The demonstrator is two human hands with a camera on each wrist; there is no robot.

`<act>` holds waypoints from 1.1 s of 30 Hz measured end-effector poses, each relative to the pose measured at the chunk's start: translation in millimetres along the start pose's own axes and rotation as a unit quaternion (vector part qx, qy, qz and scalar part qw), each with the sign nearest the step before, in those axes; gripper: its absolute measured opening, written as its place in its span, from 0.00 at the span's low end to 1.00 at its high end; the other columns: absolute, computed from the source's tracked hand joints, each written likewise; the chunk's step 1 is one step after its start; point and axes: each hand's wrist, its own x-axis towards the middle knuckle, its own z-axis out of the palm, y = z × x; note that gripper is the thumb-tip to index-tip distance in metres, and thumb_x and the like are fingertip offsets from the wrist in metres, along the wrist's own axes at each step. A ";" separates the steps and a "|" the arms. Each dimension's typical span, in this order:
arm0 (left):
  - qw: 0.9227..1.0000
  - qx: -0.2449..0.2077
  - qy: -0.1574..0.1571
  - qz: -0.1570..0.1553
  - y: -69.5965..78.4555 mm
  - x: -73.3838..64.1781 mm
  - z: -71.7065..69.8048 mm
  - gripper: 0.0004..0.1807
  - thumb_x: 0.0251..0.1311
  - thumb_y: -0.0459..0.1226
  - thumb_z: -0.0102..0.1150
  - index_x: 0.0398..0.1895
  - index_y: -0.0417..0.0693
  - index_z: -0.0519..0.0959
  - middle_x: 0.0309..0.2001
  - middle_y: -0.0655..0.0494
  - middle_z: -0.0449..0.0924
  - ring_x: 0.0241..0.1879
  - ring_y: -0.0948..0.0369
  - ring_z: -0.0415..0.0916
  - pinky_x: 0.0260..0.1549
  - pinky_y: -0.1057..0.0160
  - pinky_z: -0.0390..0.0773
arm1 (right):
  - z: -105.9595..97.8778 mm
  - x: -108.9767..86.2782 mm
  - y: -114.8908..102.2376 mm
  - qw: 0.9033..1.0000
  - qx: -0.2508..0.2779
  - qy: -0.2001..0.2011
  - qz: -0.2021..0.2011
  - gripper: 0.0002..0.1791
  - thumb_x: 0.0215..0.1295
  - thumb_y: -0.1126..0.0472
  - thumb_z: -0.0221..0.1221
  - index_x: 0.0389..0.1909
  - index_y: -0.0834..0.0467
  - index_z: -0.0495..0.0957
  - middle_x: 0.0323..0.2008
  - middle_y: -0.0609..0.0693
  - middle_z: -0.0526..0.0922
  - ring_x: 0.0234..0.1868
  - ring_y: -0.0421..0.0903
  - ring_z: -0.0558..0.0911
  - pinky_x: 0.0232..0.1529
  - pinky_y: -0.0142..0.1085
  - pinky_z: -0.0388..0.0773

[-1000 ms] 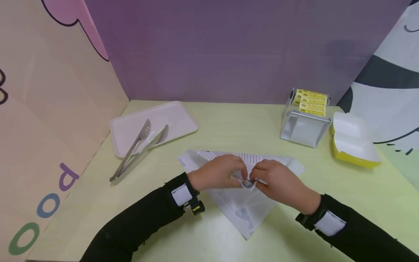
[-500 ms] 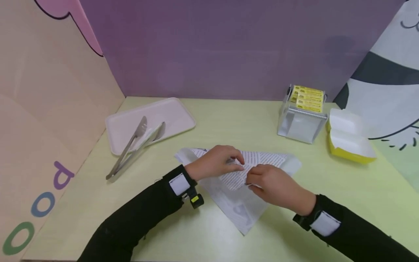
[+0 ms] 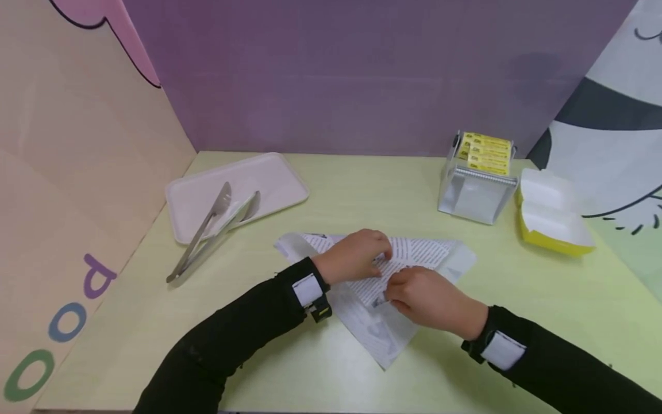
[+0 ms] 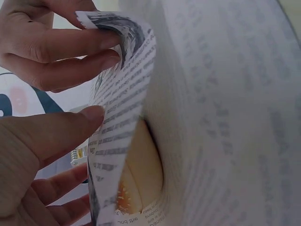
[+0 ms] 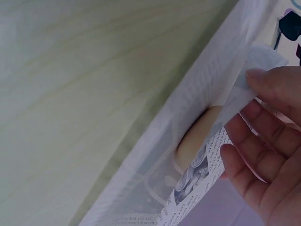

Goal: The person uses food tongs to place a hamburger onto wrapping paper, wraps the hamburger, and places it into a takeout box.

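A sheet of printed wrapping paper lies on the table, its far part folded over toward the person and a plain corner pointing at them. Inside the fold, a pale bread bun shows in the left wrist view and partly in the right wrist view. The right hand pinches the paper's folded-over tip, thumb against the fingers. Just beyond it, the left hand rests on the fold with its thumb touching the printed side and its other fingers spread loosely.
A pale tray stands back left with metal tongs leaning over its edge. At the back right is a metal holder with yellow packets. Beside it sits an opened yellow and white carton. Walls border the table.
Both hands first held the folded tip together. The left hand then let go and lifted off, and has since moved right onto the fold. The right hand kept the tip, moving slightly toward the person.
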 end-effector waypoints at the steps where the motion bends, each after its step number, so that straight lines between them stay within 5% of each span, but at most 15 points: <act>1: 1.000 0.006 0.002 0.001 0.0 0.2 0.7 0.14 0.55 0.39 0.71 0.44 0.48 0.81 0.51 0.56 0.78 0.52 0.60 0.72 0.55 0.65 0.69 | 1.0 0.0 0.3 1.000 -0.001 -0.001 -0.001 0.09 0.46 0.71 0.70 0.24 0.54 0.82 0.25 0.43 0.80 0.29 0.39 0.79 0.31 0.34 0.77; 6: 0.999 0.026 0.018 0.012 -1.5 1.9 4.1 0.15 0.51 0.40 0.74 0.36 0.48 0.78 0.47 0.56 0.76 0.50 0.60 0.71 0.54 0.64 0.68 | 1.4 1.4 -1.3 1.000 -0.002 -0.016 0.000 0.08 0.48 0.70 0.70 0.23 0.54 0.82 0.25 0.43 0.80 0.29 0.38 0.79 0.31 0.33 0.77; 15: 0.998 0.058 0.014 0.009 -4.5 3.7 10.3 0.17 0.48 0.42 0.76 0.27 0.48 0.73 0.57 0.52 0.74 0.55 0.55 0.71 0.53 0.60 0.70 | 4.5 0.1 -3.3 0.999 -0.008 -0.041 0.006 0.10 0.51 0.69 0.68 0.20 0.54 0.78 0.24 0.43 0.78 0.27 0.38 0.77 0.28 0.31 0.75; 25: 0.997 0.081 0.011 0.005 -4.2 3.6 13.1 0.15 0.51 0.43 0.73 0.28 0.51 0.73 0.58 0.52 0.73 0.55 0.54 0.70 0.48 0.57 0.72 | -5.4 -5.7 -13.4 0.993 0.007 -0.118 0.014 0.14 0.48 0.56 0.73 0.33 0.56 0.82 0.32 0.45 0.82 0.34 0.40 0.79 0.37 0.34 0.77; 28: 0.996 0.090 0.012 0.005 -4.5 3.3 13.0 0.15 0.53 0.44 0.72 0.27 0.52 0.73 0.58 0.52 0.73 0.55 0.54 0.70 0.48 0.58 0.72 | -13.2 -10.2 -19.5 0.990 -0.008 -0.142 0.004 0.24 0.45 0.47 0.74 0.40 0.56 0.83 0.38 0.46 0.84 0.40 0.43 0.80 0.42 0.38 0.77; 33: 0.996 0.088 0.011 0.001 -5.8 4.4 13.6 0.15 0.53 0.43 0.72 0.25 0.52 0.73 0.58 0.53 0.73 0.55 0.54 0.70 0.49 0.58 0.71 | -19.5 -17.6 -30.2 0.988 -0.069 -0.128 -0.041 0.22 0.42 0.48 0.74 0.36 0.54 0.80 0.36 0.44 0.82 0.37 0.44 0.78 0.38 0.38 0.75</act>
